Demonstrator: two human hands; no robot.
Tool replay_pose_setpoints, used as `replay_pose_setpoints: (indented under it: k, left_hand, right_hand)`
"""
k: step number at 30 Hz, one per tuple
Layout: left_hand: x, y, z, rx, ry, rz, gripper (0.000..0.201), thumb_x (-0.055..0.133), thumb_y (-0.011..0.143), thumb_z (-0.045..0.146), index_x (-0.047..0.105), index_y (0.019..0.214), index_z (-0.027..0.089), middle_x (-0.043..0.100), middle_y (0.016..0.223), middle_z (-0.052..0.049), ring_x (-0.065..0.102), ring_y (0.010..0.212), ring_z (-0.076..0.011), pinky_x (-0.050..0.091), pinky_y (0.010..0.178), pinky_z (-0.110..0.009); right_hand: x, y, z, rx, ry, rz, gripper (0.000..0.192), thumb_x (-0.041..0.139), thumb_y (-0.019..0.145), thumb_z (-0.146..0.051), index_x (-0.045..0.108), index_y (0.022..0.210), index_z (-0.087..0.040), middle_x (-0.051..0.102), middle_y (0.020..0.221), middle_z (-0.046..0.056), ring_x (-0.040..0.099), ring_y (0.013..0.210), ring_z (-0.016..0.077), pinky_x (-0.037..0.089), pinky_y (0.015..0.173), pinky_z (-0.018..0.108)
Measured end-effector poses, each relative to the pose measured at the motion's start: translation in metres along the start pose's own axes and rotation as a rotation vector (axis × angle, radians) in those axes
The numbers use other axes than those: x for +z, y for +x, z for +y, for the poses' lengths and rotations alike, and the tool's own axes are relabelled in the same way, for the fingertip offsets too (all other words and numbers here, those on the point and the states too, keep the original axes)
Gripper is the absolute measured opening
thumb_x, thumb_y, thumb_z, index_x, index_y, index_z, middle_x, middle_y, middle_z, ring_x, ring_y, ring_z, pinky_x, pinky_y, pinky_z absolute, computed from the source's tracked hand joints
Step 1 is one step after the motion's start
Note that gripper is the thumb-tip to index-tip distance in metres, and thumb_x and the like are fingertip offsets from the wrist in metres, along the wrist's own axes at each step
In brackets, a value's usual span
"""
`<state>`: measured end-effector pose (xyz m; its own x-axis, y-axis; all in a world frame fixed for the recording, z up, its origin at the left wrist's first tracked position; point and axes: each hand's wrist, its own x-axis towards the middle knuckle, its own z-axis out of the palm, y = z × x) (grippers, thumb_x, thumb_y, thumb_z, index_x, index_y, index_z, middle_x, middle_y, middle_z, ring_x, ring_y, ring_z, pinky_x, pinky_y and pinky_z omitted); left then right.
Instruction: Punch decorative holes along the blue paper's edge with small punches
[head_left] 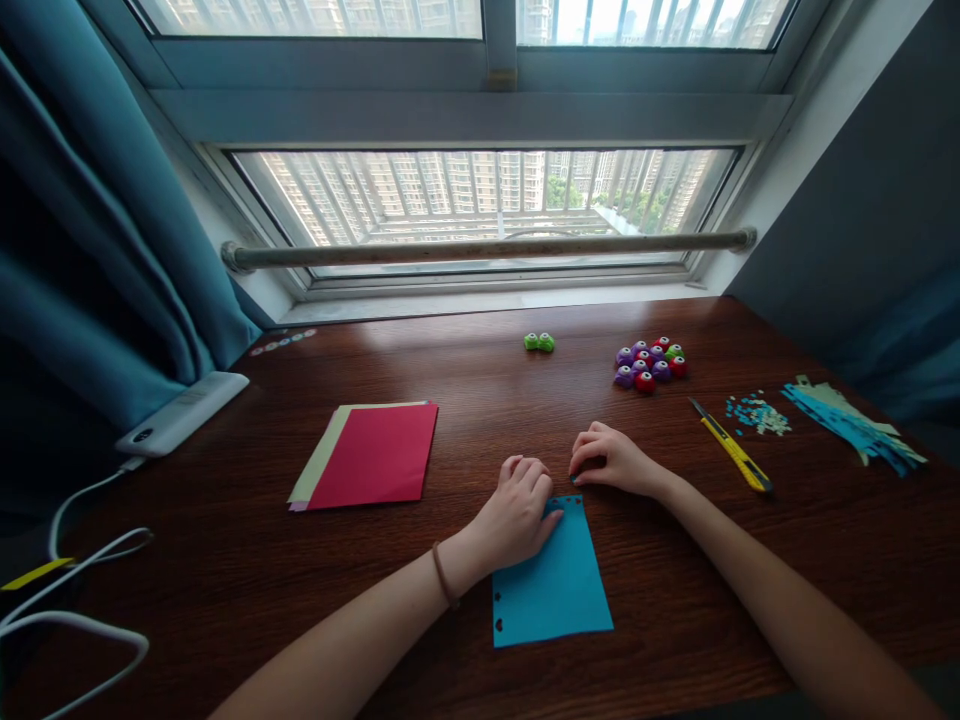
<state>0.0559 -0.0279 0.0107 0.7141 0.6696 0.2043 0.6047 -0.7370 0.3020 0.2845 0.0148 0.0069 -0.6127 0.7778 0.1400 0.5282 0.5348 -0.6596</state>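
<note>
A blue paper sheet [555, 590] lies on the dark wooden desk [675, 600] in front of me, with small punched holes along its left and top edges. My left hand [517, 515] rests curled on the sheet's top left corner, pressing it down. Just beyond the top right corner, my right hand [611, 460] has its fingertips pinched together on the desk; whether a tiny scrap sits between them is not visible.
A stack of red, pink and cream paper [371, 455] lies to the left. Farther back lie a green punch pair [539, 342] and a cluster of small purple, red and green punches [649, 363]. A yellow utility knife [731, 445], paper bits [757, 413] and blue strips [855, 425] lie at right. A white device [180, 412] with cables sits at left.
</note>
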Motion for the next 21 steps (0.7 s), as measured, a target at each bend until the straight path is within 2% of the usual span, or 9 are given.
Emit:
replay_pose_setpoints:
  k: [9, 13, 15, 16, 19, 21]
  left_hand:
    - [0.000, -0.001, 0.000, -0.007, 0.007, -0.007, 0.017, 0.048, 0.086, 0.033, 0.048, 0.086, 0.016, 0.051, 0.101, -0.010, 0.044, 0.103, -0.0242, 0.026, 0.101, -0.043]
    - [0.000, -0.001, 0.000, -0.004, 0.012, 0.000, 0.017, 0.047, 0.086, 0.033, 0.049, 0.089, 0.016, 0.052, 0.103, -0.010, 0.044, 0.104, -0.0243, 0.025, 0.102, -0.044]
    - [0.001, -0.002, 0.000, 0.004, 0.010, 0.012, 0.017, 0.046, 0.087, 0.032, 0.049, 0.091, 0.016, 0.053, 0.103, -0.009, 0.044, 0.105, -0.0243, 0.024, 0.102, -0.044]
    - [0.001, -0.002, -0.001, 0.007, 0.006, 0.019, 0.016, 0.045, 0.087, 0.031, 0.049, 0.092, 0.016, 0.053, 0.103, -0.009, 0.045, 0.105, -0.0242, 0.024, 0.102, -0.045]
    - [0.002, -0.003, -0.001, 0.006, -0.020, 0.057, 0.016, 0.044, 0.089, 0.030, 0.050, 0.095, 0.017, 0.055, 0.105, -0.009, 0.045, 0.107, -0.0234, 0.023, 0.103, -0.045]
    - [0.002, -0.004, -0.001, -0.012, -0.056, 0.101, 0.014, 0.043, 0.089, 0.027, 0.050, 0.096, 0.017, 0.055, 0.106, -0.008, 0.046, 0.107, -0.0224, 0.023, 0.103, -0.044]
  right_hand:
    - [-0.002, 0.001, -0.004, 0.023, 0.054, -0.007, 0.014, 0.071, 0.074, -0.033, 0.066, 0.069, -0.020, 0.063, 0.080, 0.002, 0.051, 0.081, 0.0180, 0.041, 0.076, 0.030]
    - [-0.023, -0.005, -0.001, 0.189, 0.237, 0.051, 0.020, 0.066, 0.076, -0.037, 0.065, 0.071, -0.017, 0.063, 0.072, 0.001, 0.054, 0.066, 0.0153, 0.043, 0.063, 0.027]
    - [-0.042, -0.013, 0.010, 0.316, 0.257, 0.186, 0.022, 0.066, 0.074, -0.038, 0.066, 0.073, -0.017, 0.064, 0.071, 0.002, 0.056, 0.064, 0.0163, 0.043, 0.060, 0.027]
    - [-0.051, -0.018, 0.020, 0.370, 0.236, 0.307, 0.023, 0.067, 0.072, -0.039, 0.066, 0.073, -0.017, 0.066, 0.072, 0.003, 0.058, 0.067, 0.0178, 0.044, 0.062, 0.028]
    - [-0.077, -0.042, 0.062, 0.482, 0.092, 0.803, 0.027, 0.070, 0.066, -0.040, 0.065, 0.078, -0.016, 0.066, 0.075, 0.006, 0.061, 0.067, 0.0212, 0.047, 0.064, 0.031]
    - [-0.089, -0.061, 0.093, 0.600, -0.088, 1.022, 0.026, 0.063, 0.070, -0.039, 0.065, 0.081, -0.016, 0.065, 0.070, 0.006, 0.062, 0.062, 0.0210, 0.047, 0.061, 0.032]
